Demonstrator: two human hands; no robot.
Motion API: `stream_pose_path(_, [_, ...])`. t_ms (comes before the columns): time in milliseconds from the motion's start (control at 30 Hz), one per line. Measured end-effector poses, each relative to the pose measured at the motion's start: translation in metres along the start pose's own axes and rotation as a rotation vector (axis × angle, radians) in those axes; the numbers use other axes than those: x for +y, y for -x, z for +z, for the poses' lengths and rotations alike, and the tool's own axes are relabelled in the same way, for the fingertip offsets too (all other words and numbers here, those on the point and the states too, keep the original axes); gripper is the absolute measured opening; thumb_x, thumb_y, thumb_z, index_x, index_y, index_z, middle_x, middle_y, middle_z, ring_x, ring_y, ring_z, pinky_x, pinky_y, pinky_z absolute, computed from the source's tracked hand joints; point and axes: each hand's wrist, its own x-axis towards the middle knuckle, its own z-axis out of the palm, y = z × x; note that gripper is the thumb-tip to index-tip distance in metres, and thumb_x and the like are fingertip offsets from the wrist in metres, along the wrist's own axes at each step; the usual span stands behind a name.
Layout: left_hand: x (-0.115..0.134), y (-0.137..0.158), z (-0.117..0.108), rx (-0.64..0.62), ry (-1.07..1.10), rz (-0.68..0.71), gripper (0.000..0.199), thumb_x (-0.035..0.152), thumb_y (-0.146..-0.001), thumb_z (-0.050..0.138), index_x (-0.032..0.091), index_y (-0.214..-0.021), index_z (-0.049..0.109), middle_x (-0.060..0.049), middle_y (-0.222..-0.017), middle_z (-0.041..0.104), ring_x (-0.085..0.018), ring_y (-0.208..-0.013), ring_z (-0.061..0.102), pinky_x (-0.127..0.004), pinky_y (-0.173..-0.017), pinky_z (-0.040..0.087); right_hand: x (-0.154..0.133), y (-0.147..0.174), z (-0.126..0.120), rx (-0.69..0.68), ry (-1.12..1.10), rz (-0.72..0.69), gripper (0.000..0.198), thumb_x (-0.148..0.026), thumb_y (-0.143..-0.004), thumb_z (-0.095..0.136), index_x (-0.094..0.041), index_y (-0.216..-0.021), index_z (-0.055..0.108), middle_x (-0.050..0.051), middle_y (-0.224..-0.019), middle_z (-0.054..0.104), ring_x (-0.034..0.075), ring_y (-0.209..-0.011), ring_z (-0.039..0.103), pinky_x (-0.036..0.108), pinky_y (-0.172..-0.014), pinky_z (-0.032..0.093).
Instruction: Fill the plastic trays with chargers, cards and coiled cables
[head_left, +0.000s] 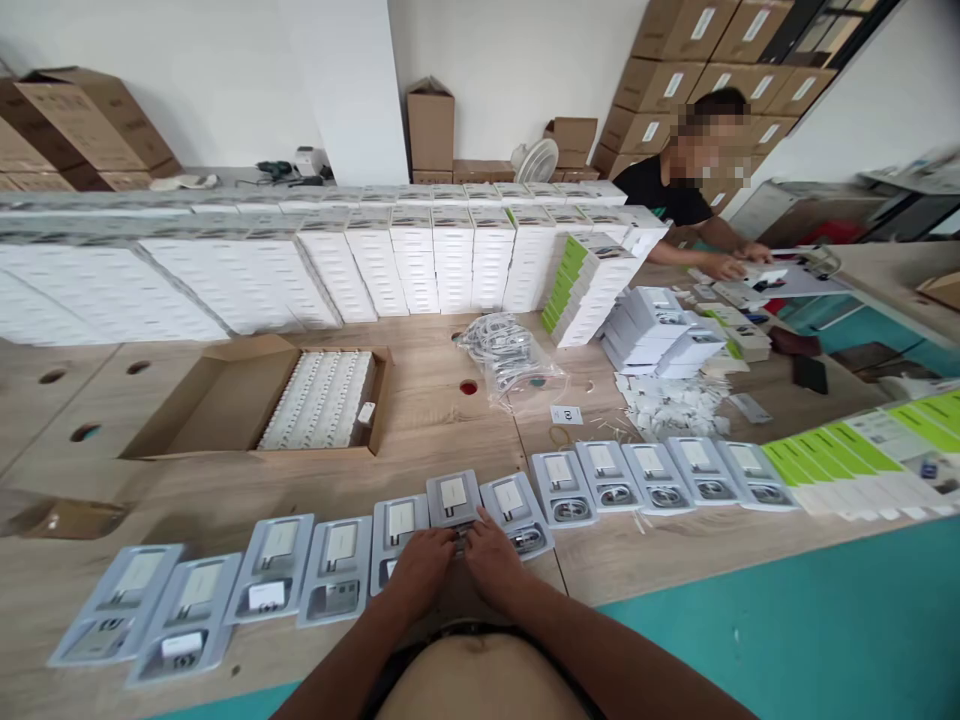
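Observation:
My left hand [425, 568] and my right hand [491, 562] meet at the lower end of a grey plastic tray [433, 492] in the middle of the row. The fingers of both are closed together over its lower compartment, and what they grip there is hidden. A white flat piece [453, 494] sits in that tray's upper compartment. Right of it, a tray [487, 493] holding a white piece and a coiled cable [529, 540] lies beside my right hand. Near my left hand another tray [379, 520] carries a white piece [401, 518] and a small white block.
Similar trays line the table's front edge. An open carton [202, 400] of white adapters [319, 400] lies left; bagged cables [502, 350] lie ahead. Stacked white boxes [435, 260] form a wall behind. At right are paper pieces [675, 405], green-and-white boxes [832, 455] and a co-worker [667, 205].

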Motion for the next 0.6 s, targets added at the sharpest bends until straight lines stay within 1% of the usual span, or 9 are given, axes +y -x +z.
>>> stream_pose_path(133, [0.0, -0.002, 0.0, -0.011, 0.009, -0.022, 0.021, 0.015, -0.085, 0.049, 0.016, -0.095, 0.067, -0.009, -0.121, 0.065, -0.026, -0.112, 0.057, -0.042, -0.096, 0.043, -0.004, -0.003, -0.006, -0.046, -0.026, 0.03, 0.025, -0.019, -0.087, 0.052, -0.01, -0.091, 0.075, 0.012, -0.084, 0.071, 0.026, -0.091, 0.06, 0.048, -0.108, 0.03])
stream_pose_path(267, [-0.001, -0.003, -0.001, -0.016, 0.019, -0.039, 0.022, 0.015, -0.084, 0.048, 0.016, -0.095, 0.068, -0.01, -0.12, 0.065, -0.026, -0.111, 0.057, -0.042, -0.097, 0.043, -0.006, -0.006, -0.014, -0.089, -0.028, 0.041, 0.026, -0.021, -0.087, 0.052, -0.01, -0.095, 0.075, 0.014, -0.086, 0.072, 0.026, -0.092, 0.062, 0.048, -0.111, 0.026])
stream_pose_path(367, [0.003, -0.006, -0.004, -0.056, 0.033, -0.062, 0.025, 0.018, -0.087, 0.045, 0.016, -0.095, 0.068, -0.009, -0.122, 0.064, -0.026, -0.113, 0.057, -0.042, -0.098, 0.043, -0.005, -0.009, -0.017, -0.12, -0.049, 0.049, 0.026, -0.021, -0.086, 0.053, -0.01, -0.095, 0.074, 0.015, -0.089, 0.072, 0.025, -0.095, 0.062, 0.048, -0.111, 0.025])
stream_pose_path(433, [0.006, -0.006, -0.008, -0.079, 0.038, -0.056, 0.026, 0.018, -0.086, 0.044, 0.017, -0.095, 0.069, -0.009, -0.124, 0.064, -0.026, -0.115, 0.056, -0.041, -0.1, 0.042, -0.003, -0.01, -0.019, -0.115, -0.079, 0.041, 0.025, -0.022, -0.083, 0.055, -0.01, -0.093, 0.074, 0.014, -0.089, 0.072, 0.026, -0.094, 0.063, 0.048, -0.111, 0.026])
stream_pose_path(467, [0.007, -0.003, -0.011, -0.071, 0.044, -0.046, 0.027, 0.017, -0.085, 0.045, 0.019, -0.098, 0.069, -0.008, -0.126, 0.063, -0.025, -0.116, 0.056, -0.041, -0.101, 0.043, -0.001, -0.008, -0.021, -0.103, -0.104, 0.029, 0.024, -0.022, -0.083, 0.056, -0.01, -0.093, 0.073, 0.013, -0.088, 0.072, 0.025, -0.092, 0.063, 0.047, -0.111, 0.027])
stream_pose_path(533, [0.002, 0.01, -0.016, -0.009, 0.057, -0.037, 0.037, 0.013, -0.08, 0.047, 0.024, -0.11, 0.066, -0.004, -0.131, 0.06, -0.024, -0.12, 0.054, -0.04, -0.103, 0.042, 0.006, 0.002, -0.028, -0.052, -0.178, 0.004, 0.023, -0.023, -0.084, 0.053, -0.012, -0.094, 0.072, 0.01, -0.089, 0.072, 0.023, -0.092, 0.063, 0.045, -0.112, 0.028])
stream_pose_path(600, [-0.012, 0.038, -0.017, 0.09, 0.069, -0.04, 0.052, 0.012, -0.078, 0.048, 0.034, -0.125, 0.057, 0.001, -0.14, 0.053, -0.022, -0.126, 0.05, -0.039, -0.107, 0.041, 0.015, 0.027, -0.039, 0.012, -0.283, 0.011, 0.023, -0.022, -0.086, 0.051, -0.017, -0.098, 0.069, 0.008, -0.098, 0.071, 0.021, -0.098, 0.062, 0.04, -0.11, 0.032])
